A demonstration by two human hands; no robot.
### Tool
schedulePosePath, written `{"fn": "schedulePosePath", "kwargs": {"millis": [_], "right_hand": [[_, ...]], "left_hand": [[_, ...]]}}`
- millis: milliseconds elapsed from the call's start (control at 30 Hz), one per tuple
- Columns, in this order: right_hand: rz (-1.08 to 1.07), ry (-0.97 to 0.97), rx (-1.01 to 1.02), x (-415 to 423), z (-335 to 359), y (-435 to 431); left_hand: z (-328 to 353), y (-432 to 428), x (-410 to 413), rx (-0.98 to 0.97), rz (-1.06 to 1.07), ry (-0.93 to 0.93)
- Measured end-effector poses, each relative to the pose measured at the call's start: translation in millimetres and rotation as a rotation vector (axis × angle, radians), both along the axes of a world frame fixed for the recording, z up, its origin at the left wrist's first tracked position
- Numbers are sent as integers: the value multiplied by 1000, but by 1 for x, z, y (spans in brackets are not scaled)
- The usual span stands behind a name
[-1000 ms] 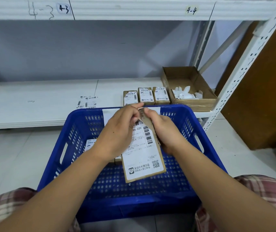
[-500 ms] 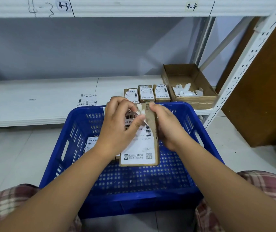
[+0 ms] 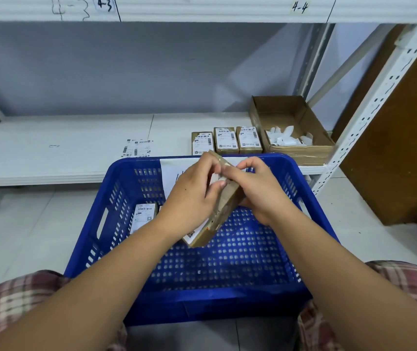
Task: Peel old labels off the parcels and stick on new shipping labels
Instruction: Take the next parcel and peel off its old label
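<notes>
Above the blue basket [image 3: 311, 214] I hold a small brown cardboard parcel [image 3: 223, 211], tilted so its taped side edge faces me. My left hand [image 3: 192, 196] grips it from the left, thumb on its white label [image 3: 197, 233], of which only the lower corner shows. My right hand [image 3: 258, 191] grips the parcel's upper right end, fingertips meeting the left hand's at the top. Another labelled parcel [image 3: 143, 216] lies in the basket's left part.
Three labelled parcels [image 3: 226, 141] stand in a row on the low white shelf [image 3: 50, 158]. A sheet of labels [image 3: 137, 148] lies to their left. An open cardboard box [image 3: 291, 127] holding white paper scraps sits at the right, beside the rack post [image 3: 369, 117].
The parcel has turned from label-up to edge-on and tilted. Both hands moved up together to its top end, and most of the label is now hidden.
</notes>
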State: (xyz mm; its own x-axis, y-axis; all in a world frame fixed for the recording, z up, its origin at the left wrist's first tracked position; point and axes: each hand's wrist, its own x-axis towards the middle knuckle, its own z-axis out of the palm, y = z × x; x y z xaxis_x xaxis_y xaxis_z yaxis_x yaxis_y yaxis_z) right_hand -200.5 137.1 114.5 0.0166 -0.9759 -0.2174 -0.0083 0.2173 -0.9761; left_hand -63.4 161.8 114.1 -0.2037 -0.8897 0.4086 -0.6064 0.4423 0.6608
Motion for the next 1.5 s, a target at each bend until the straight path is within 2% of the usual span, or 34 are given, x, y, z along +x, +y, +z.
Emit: {"fn": "schedulePosePath", "kwargs": {"millis": [200, 300, 467, 667, 1033, 1400, 1500], "right_hand": [[-39, -38, -48, 7, -4, -1], [-82, -38, -96, 10, -7, 2], [-124, 64, -127, 8, -7, 2], [-139, 102, -124, 11, -9, 5], [-146, 143, -92, 4, -5, -5], [-202, 40, -63, 3, 4, -7], [-214, 55, -102, 2, 7, -7]], "left_hand": [[-7, -4, -10, 178, 282, 339], [-14, -6, -14, 274, 313, 366], [-17, -5, -16, 356, 247, 570], [-12, -8, -13, 281, 249, 493], [2, -8, -5, 281, 189, 480], [14, -10, -3, 256, 250, 568], [16, -15, 0, 295, 284, 654]]}}
